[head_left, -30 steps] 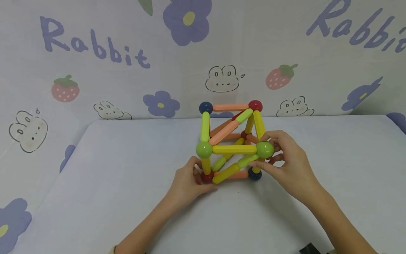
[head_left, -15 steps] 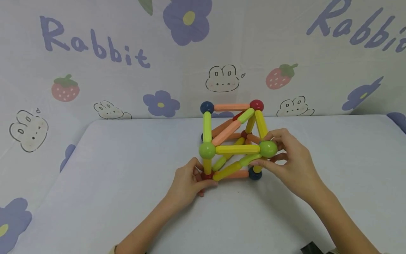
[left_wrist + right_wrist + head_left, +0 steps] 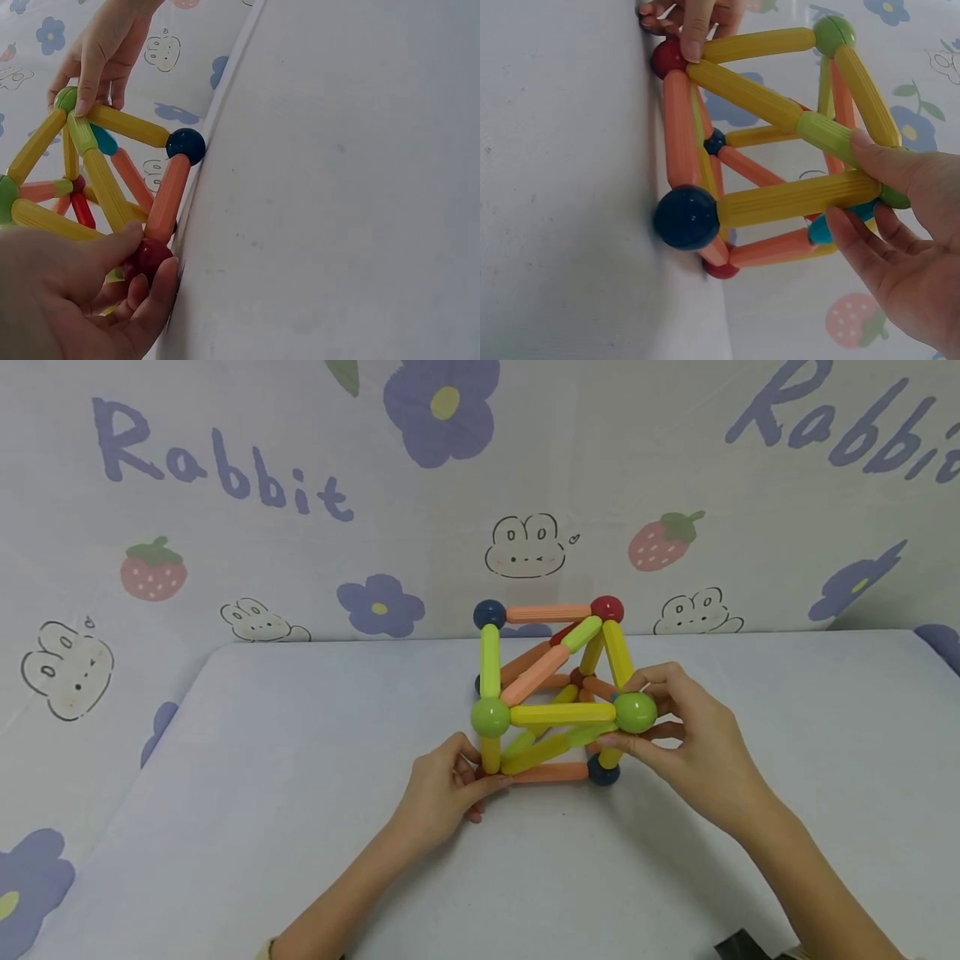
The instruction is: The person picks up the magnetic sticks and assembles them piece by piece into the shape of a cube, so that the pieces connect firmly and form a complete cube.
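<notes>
A cube-like frame of magnetic rods and balls stands on the table, its top front edge a yellow rod [image 3: 562,714]. At its lower left front corner my left hand [image 3: 435,789] pinches a red ball [image 3: 148,259], mostly covered in the head view. The left thumb lies by the lower end of a yellow diagonal rod [image 3: 536,755]. My right hand [image 3: 693,747] grips the green ball [image 3: 635,712] at the upper right front corner. Its thumb touches the light green rod [image 3: 829,138] that continues the diagonal. A dark blue ball [image 3: 684,217] sits at the lower right front corner.
The white table [image 3: 262,760] spreads out around the frame. Behind it hangs a cloth [image 3: 285,560] printed with rabbits, flowers and strawberries. A black object [image 3: 742,946] shows at the bottom edge near the right forearm.
The frame's upper front has shifted slightly right with my right hand. My left thumb has risen over the red ball, and the diagonal's lower end has moved up and left.
</notes>
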Demonstrator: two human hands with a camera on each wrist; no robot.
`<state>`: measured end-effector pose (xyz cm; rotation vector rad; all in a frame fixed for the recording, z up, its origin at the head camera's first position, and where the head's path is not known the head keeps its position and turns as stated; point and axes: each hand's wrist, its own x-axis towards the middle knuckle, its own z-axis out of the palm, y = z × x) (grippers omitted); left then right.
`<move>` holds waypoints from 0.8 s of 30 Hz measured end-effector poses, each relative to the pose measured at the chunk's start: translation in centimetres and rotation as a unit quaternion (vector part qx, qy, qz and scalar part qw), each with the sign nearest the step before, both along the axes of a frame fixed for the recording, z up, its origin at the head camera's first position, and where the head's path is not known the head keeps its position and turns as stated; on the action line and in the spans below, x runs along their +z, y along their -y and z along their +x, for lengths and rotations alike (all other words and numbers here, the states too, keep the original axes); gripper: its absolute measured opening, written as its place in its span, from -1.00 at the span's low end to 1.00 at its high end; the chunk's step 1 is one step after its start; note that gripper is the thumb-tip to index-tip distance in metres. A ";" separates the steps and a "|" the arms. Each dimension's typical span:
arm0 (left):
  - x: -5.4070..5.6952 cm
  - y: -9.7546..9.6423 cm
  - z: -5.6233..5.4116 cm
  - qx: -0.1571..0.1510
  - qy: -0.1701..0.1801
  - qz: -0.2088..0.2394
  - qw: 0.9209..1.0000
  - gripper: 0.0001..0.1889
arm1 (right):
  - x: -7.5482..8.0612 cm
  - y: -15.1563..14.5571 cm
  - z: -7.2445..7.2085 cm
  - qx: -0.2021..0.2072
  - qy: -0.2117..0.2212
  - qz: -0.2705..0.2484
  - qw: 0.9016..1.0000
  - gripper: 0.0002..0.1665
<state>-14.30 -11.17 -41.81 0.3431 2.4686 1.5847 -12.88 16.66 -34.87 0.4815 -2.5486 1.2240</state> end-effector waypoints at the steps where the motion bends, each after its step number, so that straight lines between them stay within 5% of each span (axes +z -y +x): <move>1: 0.1 0.1 -0.1 -0.005 0.000 -0.007 1.000 -0.69 | 0.1 -0.1 0.0 0.002 0.004 0.000 1.000 -0.35; 11: 1.5 1.6 -1.0 -0.061 0.017 -0.102 0.993 -0.69 | 0.9 -0.3 0.3 0.050 0.052 0.009 0.997 -0.38; 24: 1.8 2.1 -1.1 -0.083 0.030 -0.112 0.990 -0.68 | 1.4 -0.6 0.4 0.068 0.073 0.018 0.995 -0.38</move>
